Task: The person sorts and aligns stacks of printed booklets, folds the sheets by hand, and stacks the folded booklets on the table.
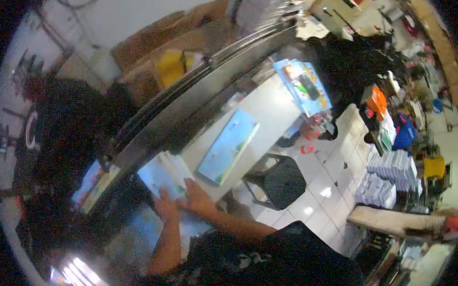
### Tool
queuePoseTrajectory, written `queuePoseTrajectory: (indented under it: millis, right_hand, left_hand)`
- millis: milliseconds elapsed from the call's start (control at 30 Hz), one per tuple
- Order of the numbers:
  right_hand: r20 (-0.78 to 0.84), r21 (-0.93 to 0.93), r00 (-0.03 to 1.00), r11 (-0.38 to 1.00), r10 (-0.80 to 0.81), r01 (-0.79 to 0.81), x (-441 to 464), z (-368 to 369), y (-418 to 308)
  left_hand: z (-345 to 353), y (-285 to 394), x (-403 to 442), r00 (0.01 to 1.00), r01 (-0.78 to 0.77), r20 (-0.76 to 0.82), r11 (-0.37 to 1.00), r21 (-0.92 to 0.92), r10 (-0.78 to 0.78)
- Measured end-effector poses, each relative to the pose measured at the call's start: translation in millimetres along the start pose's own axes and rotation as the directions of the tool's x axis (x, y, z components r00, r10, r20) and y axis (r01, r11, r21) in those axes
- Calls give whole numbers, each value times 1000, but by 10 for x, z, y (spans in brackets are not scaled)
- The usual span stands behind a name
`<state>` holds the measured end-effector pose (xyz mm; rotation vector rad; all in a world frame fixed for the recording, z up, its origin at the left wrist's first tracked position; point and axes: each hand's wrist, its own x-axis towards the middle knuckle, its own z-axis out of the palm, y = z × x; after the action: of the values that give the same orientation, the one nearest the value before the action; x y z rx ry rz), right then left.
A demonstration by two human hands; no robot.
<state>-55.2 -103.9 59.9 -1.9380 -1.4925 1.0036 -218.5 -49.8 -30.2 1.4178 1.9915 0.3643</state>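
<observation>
Both of my hands are at a stack of light-blue printed sheets or booklets (166, 175) at the near end of the white table (276, 106). My left hand (167, 207) touches the stack's lower edge, and my right hand (197, 197) rests against its right side. Blur hides how the fingers close on it. Beyond them a flat blue printed stack (228, 145) lies on the table. Farther off, another blue stack (307, 90) with a dark object on top sits at the table's far end.
A dark stool (284, 182) stands on the tiled floor right of the table. White paper stacks (390, 169) are at the right. A long metal rail (174, 96) runs along the table's left side. Red-capped bottles (307, 149) are near the far end.
</observation>
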Motion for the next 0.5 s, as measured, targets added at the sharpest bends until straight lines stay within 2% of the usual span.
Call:
queuePoseTrajectory:
  millis: [33,100,167,200,233,300,333,367,400,433,467,500]
  right_hand:
    - [-1,31,1000,999,-19,19,43,-20,-19]
    - [-77,41,997,999,-22,25,10,-8,-40]
    - [52,68,997,996,52,-56,36,-102,-100]
    - [66,87,998,996,5,-11,-2,-183,-102]
    - [41,90,999,996,26,-30,-35,-224,-83]
    - [17,-223,974,949,-225,223,-22,-260,-84]
    - [10,-235,960,932,-281,276,-128,-427,-186]
    - [-3,-237,961,934,-275,266,-210,-560,-276]
    - [207,-319,905,849,-371,421,-279,-682,-358]
    - [420,-359,802,734,-424,576,-350,-752,-378]
    - [417,-363,805,734,-422,574,-456,-753,-317]
    - [416,-328,735,665,-536,671,-576,-704,-227]
  left_hand:
    - [-14,-19,41,999,-41,28,991,127,38]
    - [9,-124,104,995,-94,11,941,-325,103]
    - [20,-119,210,998,-47,-3,690,-723,64]
    - [-395,639,-249,997,65,82,533,-843,8]
    - [-391,566,-212,994,70,103,540,-839,31]
    - [-505,284,88,993,71,121,758,-649,10]
    - [-539,325,124,992,66,128,762,-644,23]
    - [-542,372,175,983,-184,-115,768,-614,144]
    - [-566,458,230,901,-418,-345,739,-528,263]
    - [-679,585,290,901,-421,-341,736,-531,269]
    - [-866,764,346,779,-572,-384,813,-111,495]
    - [-995,955,404,637,-623,-315,711,327,703]
